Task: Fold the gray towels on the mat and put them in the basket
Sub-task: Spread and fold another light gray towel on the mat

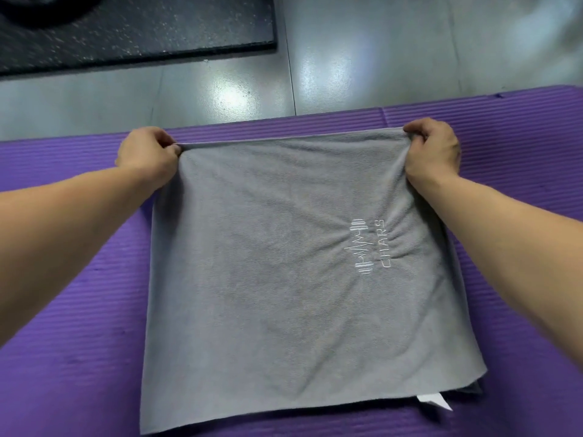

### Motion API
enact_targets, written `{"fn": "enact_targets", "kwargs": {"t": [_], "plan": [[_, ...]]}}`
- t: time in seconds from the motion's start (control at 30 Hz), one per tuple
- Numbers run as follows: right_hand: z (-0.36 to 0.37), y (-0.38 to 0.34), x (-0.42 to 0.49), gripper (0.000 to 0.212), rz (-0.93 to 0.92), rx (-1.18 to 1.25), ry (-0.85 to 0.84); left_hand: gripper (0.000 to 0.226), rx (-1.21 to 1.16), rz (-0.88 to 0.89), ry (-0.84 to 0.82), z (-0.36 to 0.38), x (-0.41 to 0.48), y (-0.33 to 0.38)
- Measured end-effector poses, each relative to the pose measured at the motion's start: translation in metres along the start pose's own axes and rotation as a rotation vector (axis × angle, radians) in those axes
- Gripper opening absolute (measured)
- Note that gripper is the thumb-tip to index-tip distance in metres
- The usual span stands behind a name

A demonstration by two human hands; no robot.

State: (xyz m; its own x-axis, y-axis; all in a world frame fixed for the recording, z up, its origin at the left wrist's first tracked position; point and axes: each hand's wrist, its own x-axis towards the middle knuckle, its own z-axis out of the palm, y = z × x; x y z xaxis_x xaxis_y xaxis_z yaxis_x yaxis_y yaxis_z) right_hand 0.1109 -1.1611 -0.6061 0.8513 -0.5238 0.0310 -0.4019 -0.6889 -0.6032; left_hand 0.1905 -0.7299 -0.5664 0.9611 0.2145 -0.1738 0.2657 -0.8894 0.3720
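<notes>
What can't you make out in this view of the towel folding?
Basket: outside the head view, place unknown.
White tag: mostly covered by the gray towel at its near right corner, with a dark layer beneath.
Left hand and right hand: fingers under the towel's far corners, hidden by fabric.
Dark object on the black speckled mat: cut by the top left edge.

Even overhead light, glare patches on floor (233, 93), wide-angle edge distortion, slight softness.
</notes>
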Motion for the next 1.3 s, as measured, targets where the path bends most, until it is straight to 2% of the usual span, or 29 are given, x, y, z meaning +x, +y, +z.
{"fn": "enact_targets", "kwargs": {"t": [0.07,0.17,0.3,0.4,0.43,0.5,0.6,0.77,0.87,1.17,1.3], "plan": [[0.000,-0.003,0.002,0.030,0.022,-0.005,-0.031,0.019,0.003,0.014,0.012,0.000,-0.003,0.001],[-0.006,-0.006,0.005,0.033,0.066,0.043,-0.125,0.048,0.000,0.025,0.006,0.000,-0.018,0.002],[-0.016,-0.001,0.000,0.059,0.154,0.333,-0.241,0.069,-0.139,-0.003,-0.015,-0.004,-0.067,-0.010],[-0.033,0.004,-0.013,0.069,0.309,0.585,-0.222,0.068,-0.162,-0.130,0.026,0.004,-0.124,-0.035],[-0.039,0.008,-0.022,0.067,0.334,0.571,-0.177,0.065,-0.149,-0.149,0.044,0.009,-0.143,-0.046],[-0.051,0.012,-0.052,0.059,0.324,0.353,-0.130,0.060,-0.128,-0.167,0.040,0.017,-0.175,-0.064],[-0.070,0.027,-0.121,0.051,0.299,0.087,-0.148,0.055,-0.146,-0.199,0.002,0.020,-0.202,-0.089],[-0.102,0.042,-0.223,0.036,0.489,-0.023,-0.228,0.042,-0.063,-0.177,-0.081,0.007,-0.232,-0.100],[-0.107,0.041,-0.259,0.032,0.542,-0.115,-0.279,0.043,0.008,-0.163,-0.123,0.005,-0.247,-0.105],[-0.104,0.046,-0.287,0.032,0.518,-0.345,-0.240,0.054,0.027,-0.197,-0.129,-0.001,-0.264,-0.132],[-0.102,0.038,-0.294,0.025,0.525,-0.324,-0.220,0.050,0.023,-0.185,-0.141,-0.003,-0.275,-0.129]]}}
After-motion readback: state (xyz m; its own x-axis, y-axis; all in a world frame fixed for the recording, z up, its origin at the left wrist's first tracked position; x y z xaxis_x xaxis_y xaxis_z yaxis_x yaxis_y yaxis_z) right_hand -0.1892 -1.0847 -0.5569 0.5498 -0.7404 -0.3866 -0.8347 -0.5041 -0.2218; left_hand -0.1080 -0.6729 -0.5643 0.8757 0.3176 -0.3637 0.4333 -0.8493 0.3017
